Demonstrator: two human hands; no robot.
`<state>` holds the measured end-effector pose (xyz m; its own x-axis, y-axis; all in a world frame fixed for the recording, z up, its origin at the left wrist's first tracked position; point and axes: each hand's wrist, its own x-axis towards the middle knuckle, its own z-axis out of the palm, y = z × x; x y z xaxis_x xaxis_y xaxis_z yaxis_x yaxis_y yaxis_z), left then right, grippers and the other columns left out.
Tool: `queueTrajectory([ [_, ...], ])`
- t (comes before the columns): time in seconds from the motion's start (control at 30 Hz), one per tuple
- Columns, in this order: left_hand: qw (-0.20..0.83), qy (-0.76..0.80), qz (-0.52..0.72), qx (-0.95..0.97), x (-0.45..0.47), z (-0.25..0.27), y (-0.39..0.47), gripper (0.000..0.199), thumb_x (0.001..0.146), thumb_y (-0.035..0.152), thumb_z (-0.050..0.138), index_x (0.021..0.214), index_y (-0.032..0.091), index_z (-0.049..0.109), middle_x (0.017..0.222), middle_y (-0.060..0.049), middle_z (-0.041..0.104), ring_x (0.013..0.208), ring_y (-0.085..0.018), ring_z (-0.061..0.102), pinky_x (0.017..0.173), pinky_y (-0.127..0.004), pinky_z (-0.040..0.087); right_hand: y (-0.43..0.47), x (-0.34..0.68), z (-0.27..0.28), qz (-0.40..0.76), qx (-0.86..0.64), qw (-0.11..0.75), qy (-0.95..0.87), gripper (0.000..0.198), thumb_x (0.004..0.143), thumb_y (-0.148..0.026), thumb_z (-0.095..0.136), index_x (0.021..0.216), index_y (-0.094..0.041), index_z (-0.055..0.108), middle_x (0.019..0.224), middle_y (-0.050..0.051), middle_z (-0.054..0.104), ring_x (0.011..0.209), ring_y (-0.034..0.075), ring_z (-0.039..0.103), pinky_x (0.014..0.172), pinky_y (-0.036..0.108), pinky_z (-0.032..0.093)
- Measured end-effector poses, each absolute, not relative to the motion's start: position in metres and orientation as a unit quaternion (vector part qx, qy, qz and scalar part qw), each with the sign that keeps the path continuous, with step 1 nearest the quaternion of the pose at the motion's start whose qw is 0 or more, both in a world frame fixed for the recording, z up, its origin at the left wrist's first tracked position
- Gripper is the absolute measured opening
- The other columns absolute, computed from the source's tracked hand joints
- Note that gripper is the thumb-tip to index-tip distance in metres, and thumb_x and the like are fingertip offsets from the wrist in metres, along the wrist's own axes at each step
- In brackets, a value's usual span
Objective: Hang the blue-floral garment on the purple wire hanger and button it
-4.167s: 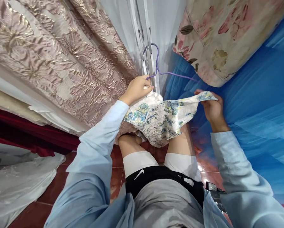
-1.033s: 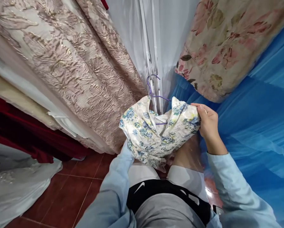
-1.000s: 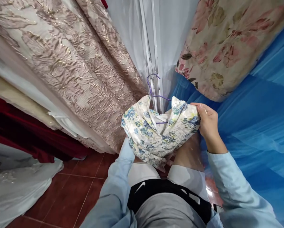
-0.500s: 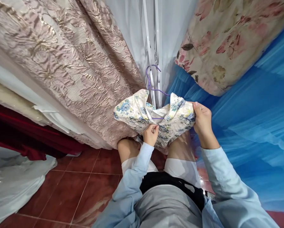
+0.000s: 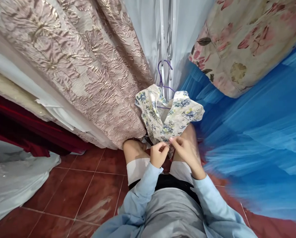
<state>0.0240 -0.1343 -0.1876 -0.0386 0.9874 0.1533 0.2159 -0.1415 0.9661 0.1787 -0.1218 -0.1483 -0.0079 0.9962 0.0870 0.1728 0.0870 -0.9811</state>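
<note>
A white short-sleeved blouse (image 5: 179, 110) with blue and yellow flowers hangs in front of my legs on a purple hanger (image 5: 160, 71), its V-neck facing me. My left hand (image 5: 159, 154) pinches the cloth at the lower front, thumb against the forefinger. Close beside it, my right hand (image 5: 186, 153) has thumb and fingertips together on the same front part, below the V. Both hands partly cover the blouse's lower end, so its full length does not show.
Pink-gold brocade cloth (image 5: 93, 66) hangs at the left and blue tulle (image 5: 257, 142) at the right. Floral cloth (image 5: 237, 49) hangs upper right. White metal uprights (image 5: 162, 36) stand behind the hanger. Dark red cloth (image 5: 34, 125) lies farther left above red floor tiles (image 5: 86, 191).
My right hand has left the right sleeve and come down to the front centre beside my left hand. My left hand is lower than before. The neckline has opened into a V.
</note>
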Motion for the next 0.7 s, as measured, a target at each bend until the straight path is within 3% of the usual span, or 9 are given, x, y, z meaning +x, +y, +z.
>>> queueTrajectory([
  [0.13, 0.301, 0.551, 0.518, 0.580, 0.015, -0.202, -0.086, 0.010, 0.089, 0.024, 0.062, 0.093, 0.019, 0.070, 0.096, -0.006, 0.074, 0.086, -0.018, 0.068, 0.074, -0.027, 0.052, -0.091, 0.163, -0.172, 0.401, -0.556, 0.493, -0.536, 0.044, 0.087, -0.056, 0.064, 0.101, -0.015, 0.070, 0.096, 0.012, 0.076, 0.090, 0.027, 0.069, 0.081, 0.039, 0.054],
  [0.3, 0.301, 0.585, 0.485, 0.576, 0.014, -0.228, 0.012, 0.037, 0.086, 0.016, 0.068, 0.122, 0.017, 0.061, 0.121, -0.013, 0.070, 0.095, -0.018, 0.069, 0.085, -0.030, 0.054, -0.043, 0.181, -0.181, 0.381, -0.554, 0.556, -0.488, 0.052, 0.081, -0.056, 0.068, 0.112, -0.015, 0.067, 0.108, 0.015, 0.074, 0.096, 0.028, 0.069, 0.084, 0.042, 0.055],
  [0.5, 0.285, 0.584, 0.438, 0.621, 0.029, -0.242, 0.064, 0.006, 0.090, 0.020, 0.066, 0.094, 0.015, 0.065, 0.099, -0.013, 0.075, 0.088, -0.021, 0.071, 0.084, -0.030, 0.052, -0.013, 0.210, -0.177, 0.413, -0.559, 0.587, -0.415, 0.058, 0.078, -0.056, 0.066, 0.122, -0.019, 0.059, 0.103, 0.010, 0.073, 0.071, 0.020, 0.067, 0.066, 0.034, 0.054],
  [0.7, 0.285, 0.585, 0.447, 0.615, 0.039, -0.244, 0.072, 0.010, 0.092, 0.020, 0.061, 0.084, 0.016, 0.066, 0.089, -0.011, 0.074, 0.083, -0.020, 0.068, 0.081, -0.028, 0.050, -0.012, 0.217, -0.178, 0.419, -0.544, 0.585, -0.431, 0.063, 0.074, -0.048, 0.069, 0.130, -0.021, 0.056, 0.093, 0.005, 0.073, 0.068, 0.019, 0.065, 0.068, 0.035, 0.052],
])
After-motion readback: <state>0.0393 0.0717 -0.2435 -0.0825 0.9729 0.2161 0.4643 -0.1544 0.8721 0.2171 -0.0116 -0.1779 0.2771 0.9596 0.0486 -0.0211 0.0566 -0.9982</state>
